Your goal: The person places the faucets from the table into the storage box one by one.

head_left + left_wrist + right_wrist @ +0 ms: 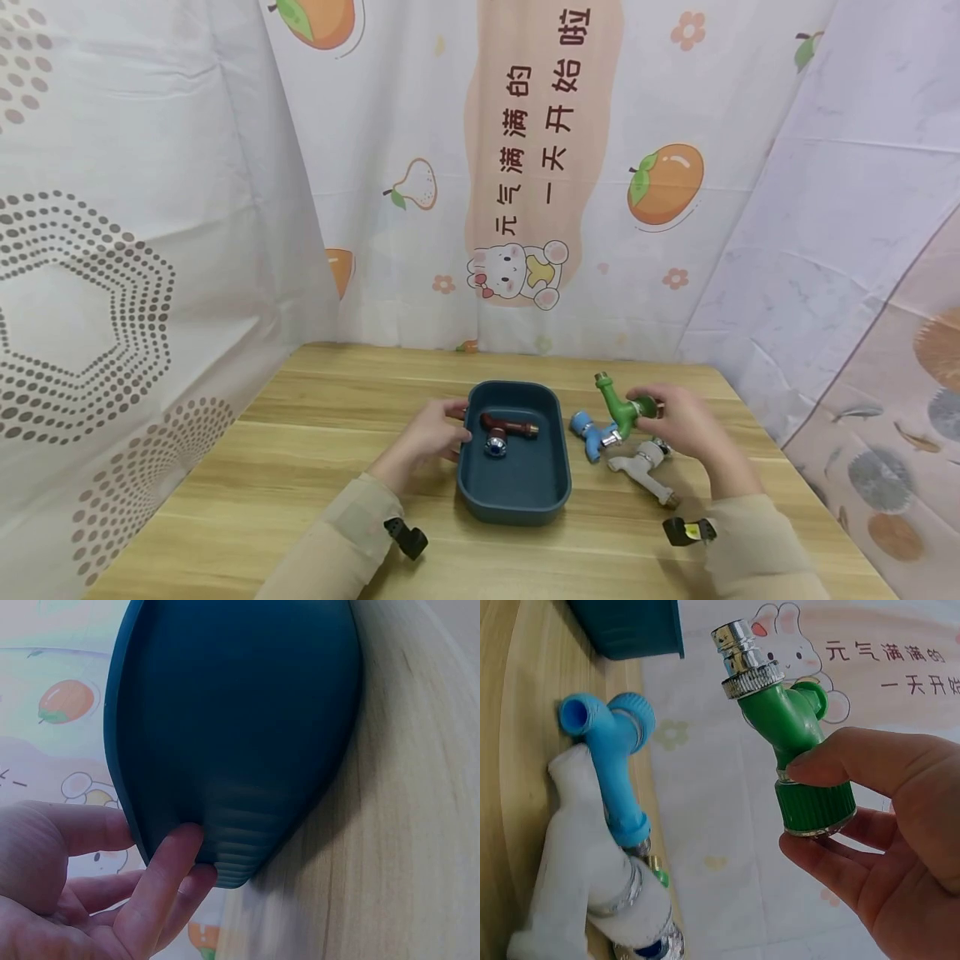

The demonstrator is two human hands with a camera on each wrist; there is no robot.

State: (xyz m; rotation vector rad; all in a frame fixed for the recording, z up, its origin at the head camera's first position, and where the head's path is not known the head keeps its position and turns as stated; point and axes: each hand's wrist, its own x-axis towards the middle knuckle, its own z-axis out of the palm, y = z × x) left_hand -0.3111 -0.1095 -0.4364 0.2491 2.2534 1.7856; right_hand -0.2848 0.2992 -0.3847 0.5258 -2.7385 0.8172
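Fingers of our right hand point(681, 419) are pinching the green plastic, chrome-spouted tap point(789, 731) by its knob, raised right of the dark-blue rectangular plastic tray point(517, 514); our left hand point(427, 433) is gripping its left rim, probably steadying it.

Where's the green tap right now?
In the head view, the green tap is in the person's right hand, right of the dark blue bin and near the blue tap.

Table point(300, 467): tray point(514, 512), taps point(592, 437) (blue, white).
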